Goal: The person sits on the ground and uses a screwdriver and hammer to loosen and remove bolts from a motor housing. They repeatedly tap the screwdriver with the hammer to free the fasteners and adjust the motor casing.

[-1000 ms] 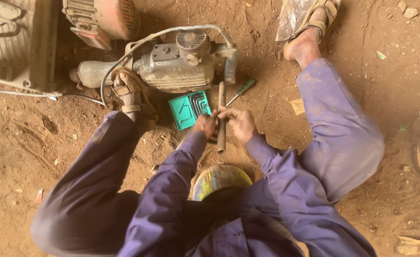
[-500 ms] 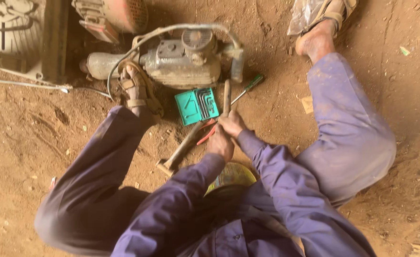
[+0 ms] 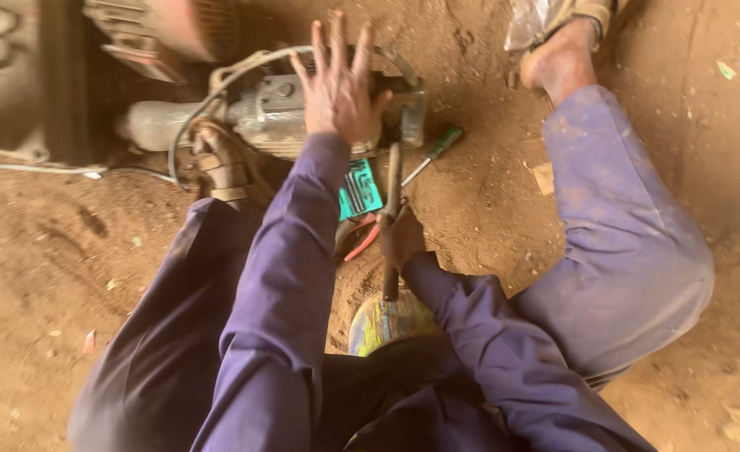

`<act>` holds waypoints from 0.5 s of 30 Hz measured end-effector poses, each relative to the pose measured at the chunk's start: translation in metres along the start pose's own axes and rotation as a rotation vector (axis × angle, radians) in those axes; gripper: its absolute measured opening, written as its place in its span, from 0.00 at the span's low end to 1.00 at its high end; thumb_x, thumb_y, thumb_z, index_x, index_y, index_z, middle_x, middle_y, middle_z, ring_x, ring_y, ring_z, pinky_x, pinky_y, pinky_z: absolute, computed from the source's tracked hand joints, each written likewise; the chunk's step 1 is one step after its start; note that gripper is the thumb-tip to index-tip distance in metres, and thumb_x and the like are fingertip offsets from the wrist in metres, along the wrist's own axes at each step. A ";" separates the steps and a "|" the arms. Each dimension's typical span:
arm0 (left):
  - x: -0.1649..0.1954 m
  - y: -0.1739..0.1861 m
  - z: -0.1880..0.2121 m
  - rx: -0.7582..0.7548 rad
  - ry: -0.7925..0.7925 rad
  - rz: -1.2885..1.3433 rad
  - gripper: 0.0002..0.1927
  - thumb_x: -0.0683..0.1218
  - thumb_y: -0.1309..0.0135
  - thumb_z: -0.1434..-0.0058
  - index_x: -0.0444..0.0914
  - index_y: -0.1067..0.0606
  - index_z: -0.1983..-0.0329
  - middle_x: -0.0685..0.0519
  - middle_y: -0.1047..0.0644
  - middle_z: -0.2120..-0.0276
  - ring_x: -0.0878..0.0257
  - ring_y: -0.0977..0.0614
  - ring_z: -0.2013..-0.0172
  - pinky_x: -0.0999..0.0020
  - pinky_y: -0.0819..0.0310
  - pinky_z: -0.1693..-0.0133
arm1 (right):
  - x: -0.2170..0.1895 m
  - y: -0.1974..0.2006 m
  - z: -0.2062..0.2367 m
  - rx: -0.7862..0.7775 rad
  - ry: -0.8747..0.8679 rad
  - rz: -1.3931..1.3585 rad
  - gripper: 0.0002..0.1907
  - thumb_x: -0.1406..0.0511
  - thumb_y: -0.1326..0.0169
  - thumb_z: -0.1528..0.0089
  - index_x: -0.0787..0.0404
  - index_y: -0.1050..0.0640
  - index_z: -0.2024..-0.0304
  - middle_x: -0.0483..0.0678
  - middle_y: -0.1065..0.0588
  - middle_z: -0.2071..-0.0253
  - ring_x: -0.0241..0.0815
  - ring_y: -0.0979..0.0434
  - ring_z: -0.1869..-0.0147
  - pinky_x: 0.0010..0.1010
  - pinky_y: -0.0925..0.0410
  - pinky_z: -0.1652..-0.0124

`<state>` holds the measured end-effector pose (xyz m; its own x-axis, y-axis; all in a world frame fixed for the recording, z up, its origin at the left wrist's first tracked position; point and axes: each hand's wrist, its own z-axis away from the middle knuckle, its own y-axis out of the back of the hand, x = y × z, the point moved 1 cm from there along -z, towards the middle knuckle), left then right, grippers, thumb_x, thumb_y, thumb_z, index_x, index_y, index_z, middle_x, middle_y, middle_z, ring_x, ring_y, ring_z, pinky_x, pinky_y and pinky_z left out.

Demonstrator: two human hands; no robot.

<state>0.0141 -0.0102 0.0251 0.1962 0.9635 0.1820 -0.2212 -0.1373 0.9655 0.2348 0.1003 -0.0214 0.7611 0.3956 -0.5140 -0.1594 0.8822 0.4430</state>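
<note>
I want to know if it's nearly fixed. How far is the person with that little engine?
Tools are out: green hex-key set, red-handled pliers, screwdriver. Left hand rests spread on the engine; right hand grips a hammer handle. The engine looks unopened, so most remains.

Two hands, one spread, one closed

Left hand (image 3: 339,79) reaches forward, fingers splayed wide; right hand (image 3: 402,238) sits lower, curled shut.

The motor (image 3: 303,117) is dull, dusty grey metal, the tool (image 3: 391,209) in the right hand (image 3: 402,238) looks like worn brown wood, the case (image 3: 359,189) is glossy green plastic, the sleeves (image 3: 278,285) are matt purple cloth, and the floor (image 3: 51,276) is rough dry earth.
</note>
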 end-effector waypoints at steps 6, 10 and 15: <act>-0.010 -0.027 -0.019 -0.143 0.030 0.116 0.40 0.64 0.50 0.29 0.48 0.52 0.21 0.36 0.44 0.27 0.34 0.47 0.28 0.24 0.55 0.34 | 0.017 -0.013 -0.003 0.072 0.186 0.180 0.19 0.61 0.46 0.36 0.70 0.32 0.51 0.68 0.22 0.59 0.66 0.19 0.56 0.49 0.25 0.58; -0.016 -0.038 -0.018 0.023 -0.018 0.127 0.37 0.58 0.48 0.29 0.47 0.47 0.22 0.38 0.38 0.30 0.35 0.39 0.30 0.23 0.47 0.36 | 0.018 -0.024 -0.003 0.082 0.096 0.273 0.18 0.61 0.46 0.35 0.69 0.32 0.51 0.66 0.22 0.60 0.65 0.19 0.57 0.50 0.25 0.58; -0.013 -0.054 -0.018 0.149 -0.088 0.086 0.35 0.56 0.45 0.34 0.47 0.43 0.27 0.39 0.36 0.35 0.35 0.35 0.36 0.20 0.44 0.43 | 0.022 -0.032 -0.002 0.091 0.061 0.358 0.20 0.61 0.46 0.34 0.70 0.33 0.49 0.67 0.22 0.60 0.68 0.20 0.57 0.52 0.27 0.58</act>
<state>0.0061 -0.0116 -0.0330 0.2671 0.9238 0.2743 -0.0983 -0.2571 0.9614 0.2552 0.0808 -0.0479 0.6281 0.6916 -0.3567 -0.3499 0.6605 0.6643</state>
